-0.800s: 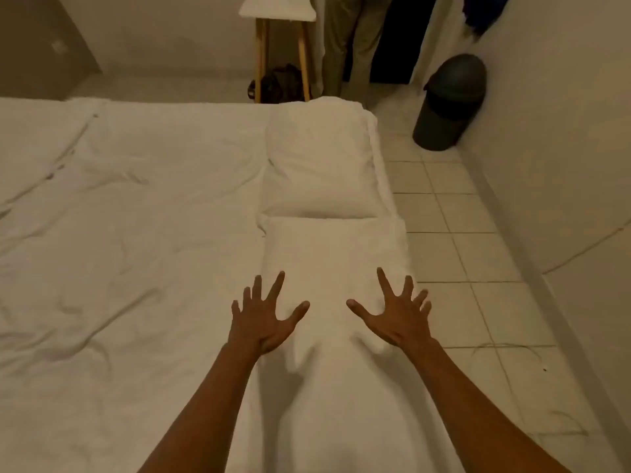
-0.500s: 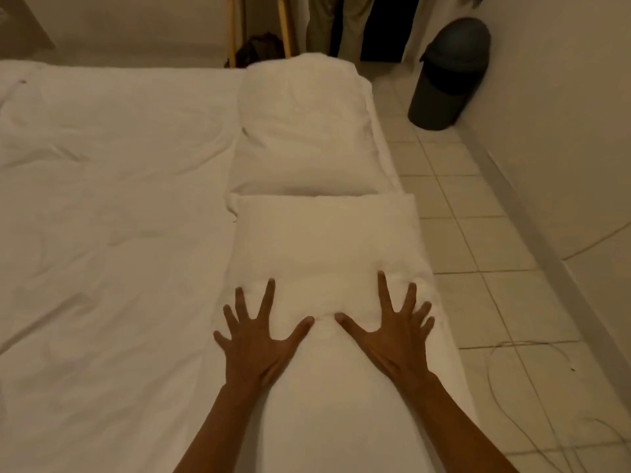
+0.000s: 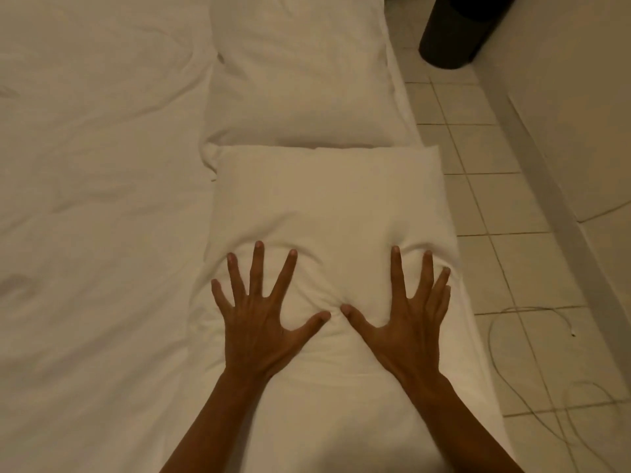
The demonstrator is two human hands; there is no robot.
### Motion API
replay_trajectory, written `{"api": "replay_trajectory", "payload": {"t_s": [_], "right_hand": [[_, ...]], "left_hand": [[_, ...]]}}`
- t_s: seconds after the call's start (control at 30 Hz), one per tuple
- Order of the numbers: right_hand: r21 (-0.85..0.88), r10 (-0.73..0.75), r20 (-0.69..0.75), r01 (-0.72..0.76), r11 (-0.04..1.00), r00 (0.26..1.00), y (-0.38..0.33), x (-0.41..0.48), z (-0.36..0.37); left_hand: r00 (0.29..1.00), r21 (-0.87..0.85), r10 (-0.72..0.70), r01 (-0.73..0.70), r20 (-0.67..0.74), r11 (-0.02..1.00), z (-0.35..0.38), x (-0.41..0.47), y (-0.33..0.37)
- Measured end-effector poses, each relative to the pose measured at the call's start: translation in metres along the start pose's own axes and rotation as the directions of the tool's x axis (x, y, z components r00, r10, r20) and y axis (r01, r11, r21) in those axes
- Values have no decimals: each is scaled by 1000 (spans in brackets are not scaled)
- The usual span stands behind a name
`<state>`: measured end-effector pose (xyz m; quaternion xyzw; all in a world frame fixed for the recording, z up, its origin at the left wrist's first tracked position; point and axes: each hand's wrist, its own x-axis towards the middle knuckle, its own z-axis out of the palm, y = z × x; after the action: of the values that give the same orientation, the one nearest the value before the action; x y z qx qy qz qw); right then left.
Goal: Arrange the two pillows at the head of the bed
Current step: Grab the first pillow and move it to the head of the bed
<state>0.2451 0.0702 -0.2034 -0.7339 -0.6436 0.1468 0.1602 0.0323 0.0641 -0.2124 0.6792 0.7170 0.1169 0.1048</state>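
Observation:
Two white pillows lie in a row along the right edge of the bed (image 3: 85, 206). The near pillow (image 3: 324, 199) is under both my hands. My left hand (image 3: 263, 315) and my right hand (image 3: 406, 312) rest flat on its near half, palms down, fingers spread wide, thumbs almost touching. The fabric dents and wrinkles around my fingertips. Beyond it the far pillow (image 3: 300, 70) touches the near one end to end. Neither hand grips anything.
A dark round bin (image 3: 454, 32) stands on the tiled floor (image 3: 505, 199) at the top right, close to the wall (image 3: 580, 97). Thin cables (image 3: 512, 363) trail over the tiles beside the bed. The rumpled white sheet spreads to the left.
Both hands came down from just above the near pillow and now press flat into it. My view has moved forward and tilted down, so the pillows look closer.

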Motion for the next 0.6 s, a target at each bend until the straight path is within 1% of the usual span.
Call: {"api": "replay_trajectory", "payload": {"t_s": [0.07, 0.13, 0.23, 0.3, 0.47, 0.6], "right_hand": [[-32, -98, -15, 98, 995, 995, 2, 5, 2], [-55, -182, 2, 182, 982, 983, 5, 13, 4], [-73, -227, 32, 228, 971, 973, 11, 18, 7], [-92, -233, 35, 235, 968, 972, 12, 20, 11], [-181, -212, -37, 202, 962, 977, 11, 23, 19], [-222, -190, -84, 167, 961, 978, 10, 30, 28]], "left_hand": [[1000, 2, 0, 0, -19, 1000, 5, 3, -4], [998, 25, 39, -38, -46, 999, 8, 7, -8], [993, 84, 101, -96, -56, 992, 11, 14, -10], [992, 94, 108, -102, -67, 990, 14, 15, -10], [978, 157, 145, -121, -151, 980, 24, 20, -12], [963, 128, 183, -159, -198, 979, 35, 29, -18]]}}
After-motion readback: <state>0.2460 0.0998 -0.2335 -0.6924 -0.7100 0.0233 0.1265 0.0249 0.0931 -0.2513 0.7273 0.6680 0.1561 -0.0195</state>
